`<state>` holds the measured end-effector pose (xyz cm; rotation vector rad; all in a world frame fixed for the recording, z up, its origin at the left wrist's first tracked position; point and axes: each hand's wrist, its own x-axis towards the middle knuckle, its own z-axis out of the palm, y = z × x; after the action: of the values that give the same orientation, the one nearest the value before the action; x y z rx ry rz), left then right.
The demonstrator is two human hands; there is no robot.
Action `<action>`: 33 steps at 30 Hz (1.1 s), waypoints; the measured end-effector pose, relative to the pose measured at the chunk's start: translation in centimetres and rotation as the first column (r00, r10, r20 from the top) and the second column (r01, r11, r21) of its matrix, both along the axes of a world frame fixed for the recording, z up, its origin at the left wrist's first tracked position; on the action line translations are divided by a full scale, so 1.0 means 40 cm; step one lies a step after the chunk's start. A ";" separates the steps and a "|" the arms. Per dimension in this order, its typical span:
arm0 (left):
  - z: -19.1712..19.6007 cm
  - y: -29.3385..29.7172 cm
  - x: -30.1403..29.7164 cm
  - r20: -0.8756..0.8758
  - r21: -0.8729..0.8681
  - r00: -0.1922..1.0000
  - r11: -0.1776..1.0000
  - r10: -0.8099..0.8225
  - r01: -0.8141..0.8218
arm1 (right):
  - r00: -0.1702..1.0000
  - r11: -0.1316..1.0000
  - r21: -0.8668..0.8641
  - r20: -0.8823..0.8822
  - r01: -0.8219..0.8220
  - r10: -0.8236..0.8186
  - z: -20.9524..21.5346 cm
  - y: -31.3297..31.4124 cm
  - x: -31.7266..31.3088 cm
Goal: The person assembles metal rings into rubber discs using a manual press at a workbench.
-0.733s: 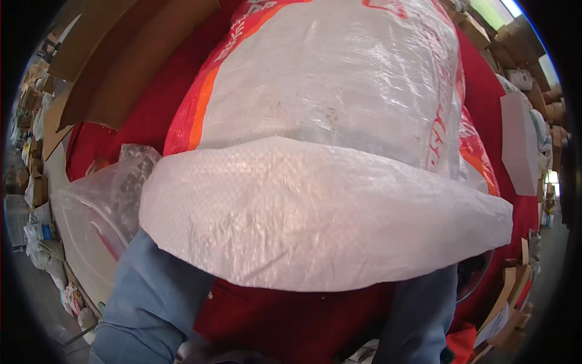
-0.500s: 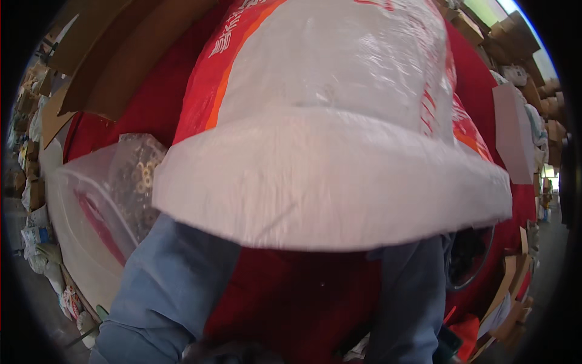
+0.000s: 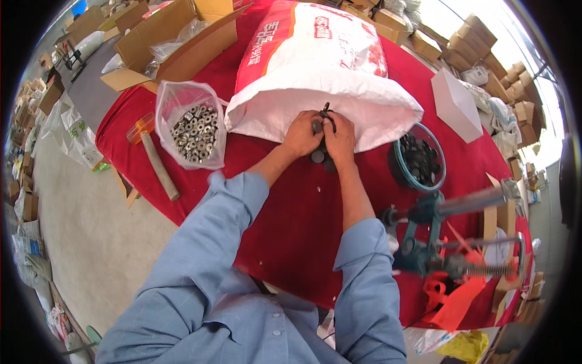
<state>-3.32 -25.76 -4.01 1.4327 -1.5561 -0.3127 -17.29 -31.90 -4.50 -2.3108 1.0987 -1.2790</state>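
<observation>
Both hands meet at the mouth of the big white woven sack point(image 3: 315, 79), which lies on its side on the red-covered table point(image 3: 285, 212) with its open end facing the person, so the contents can be drawn straight out toward the body. The left hand point(image 3: 301, 134) is clenched around small dark parts point(image 3: 322, 130), and the right hand point(image 3: 341, 134) pinches the same cluster from the other side, thumbs close together, as if fitting one piece to another; a couple of the dark pieces sit on the cloth just below the knuckles. To the left, a clear plastic bag point(image 3: 193, 124) stands open, full of shiny metal washers or nuts, within easy reach of the left arm. Beside it lies a mallet point(image 3: 151, 155) with an orange head and a wooden handle. On the right a round teal-rimmed tub point(image 3: 418, 159) holds more black pieces, touching the sack's edge. Nearer the table's front edge sits a teal hand press point(image 3: 436, 233) with a long lever, orange strapping point(image 3: 451, 297) tangled beneath it. Cardboard boxes point(image 3: 176, 36) crowd the far side
</observation>
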 end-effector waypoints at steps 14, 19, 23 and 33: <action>-0.009 0.471 -0.125 0.018 -0.049 0.983 0.982 -0.182 0.182 | 0.990 0.996 0.019 -0.106 0.091 -0.088 0.043 0.555 -0.205; -0.033 0.468 0.020 0.177 -0.085 0.971 0.986 0.159 -0.146 | 0.896 0.998 -0.028 -0.443 -0.054 0.036 0.071 0.663 -0.096; -0.022 0.466 0.067 0.004 -0.061 0.986 0.985 0.165 -0.164 | 0.856 0.991 -0.090 -0.516 -0.103 0.042 0.066 0.604 -0.036; 0.062 0.516 -0.002 0.607 0.189 0.786 0.982 -0.117 0.000 | 0.758 0.980 0.080 -0.646 0.181 -0.087 0.109 0.587 -0.208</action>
<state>-3.41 -5.10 -1.55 1.7384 -2.1478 -0.0048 -25.61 -8.42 -0.13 -2.6646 1.5188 -0.3879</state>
